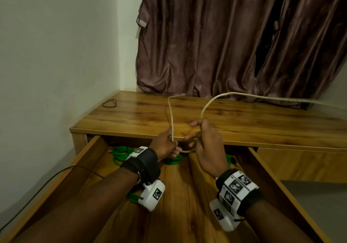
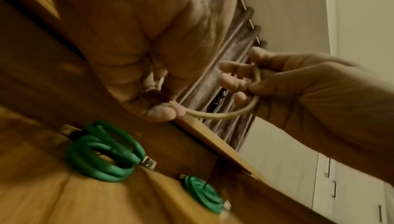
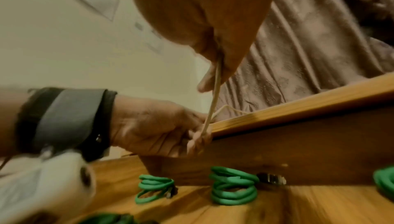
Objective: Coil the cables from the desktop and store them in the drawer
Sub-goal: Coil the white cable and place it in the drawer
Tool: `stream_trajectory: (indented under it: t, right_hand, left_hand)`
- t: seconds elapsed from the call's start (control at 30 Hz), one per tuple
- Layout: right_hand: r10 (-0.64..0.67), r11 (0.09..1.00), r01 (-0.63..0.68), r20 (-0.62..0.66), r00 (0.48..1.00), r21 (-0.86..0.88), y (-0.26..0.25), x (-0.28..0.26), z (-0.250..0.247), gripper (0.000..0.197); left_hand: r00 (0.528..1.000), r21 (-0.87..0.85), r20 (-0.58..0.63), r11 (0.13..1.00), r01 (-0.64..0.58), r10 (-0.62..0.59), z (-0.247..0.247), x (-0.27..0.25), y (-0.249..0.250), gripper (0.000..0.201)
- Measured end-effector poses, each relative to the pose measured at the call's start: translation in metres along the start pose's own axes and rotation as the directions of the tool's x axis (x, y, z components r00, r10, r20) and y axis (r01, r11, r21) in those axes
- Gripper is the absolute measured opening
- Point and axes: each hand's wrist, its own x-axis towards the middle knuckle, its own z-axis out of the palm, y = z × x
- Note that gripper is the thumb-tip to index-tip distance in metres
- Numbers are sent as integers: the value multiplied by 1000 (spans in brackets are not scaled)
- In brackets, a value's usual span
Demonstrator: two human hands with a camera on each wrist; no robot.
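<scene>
A thin beige cable [image 1: 204,107] loops in the air over the desktop [image 1: 244,118] and trails off to the right. My left hand [image 1: 164,145] pinches it near one end, whose tip sticks up at the back. My right hand [image 1: 204,143] grips the same cable [image 2: 221,115] a short way along, so a small arc hangs between the hands [image 3: 215,93]. Both hands hover above the open drawer [image 1: 90,152]. Several coiled green cables [image 2: 106,150] [image 3: 232,185] lie at the back of the drawer.
A small black cable [image 1: 109,103] lies at the desk's far left corner. A brown curtain [image 1: 225,36] hangs behind the desk and a wall [image 1: 56,45] stands on the left. A black wire [image 1: 47,182] crosses the drawer's left side.
</scene>
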Motion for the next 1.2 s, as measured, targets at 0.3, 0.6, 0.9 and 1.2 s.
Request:
stream_trajectory:
  t: [0.3,0.6,0.9,1.2]
  right_hand:
    - [417,722,-490,259,871,489,30,3,-6,25]
    - [709,458,-534,71,702,710,37,9,-9,27]
    - [727,396,-651,212,653,648,38,5,-17,31]
    - [701,299,-683,332,631,667,30,11,-19,28]
  left_hand:
    - [989,365,41,920,-144,139,1,-11,-1,63]
    - [976,377,-115,917,-128,184,3,-6,6,35]
    - [955,467,-8,846,-258,296,1,-8,10,50]
    - [947,493,4,823,-281,321,-6,-11,12,57]
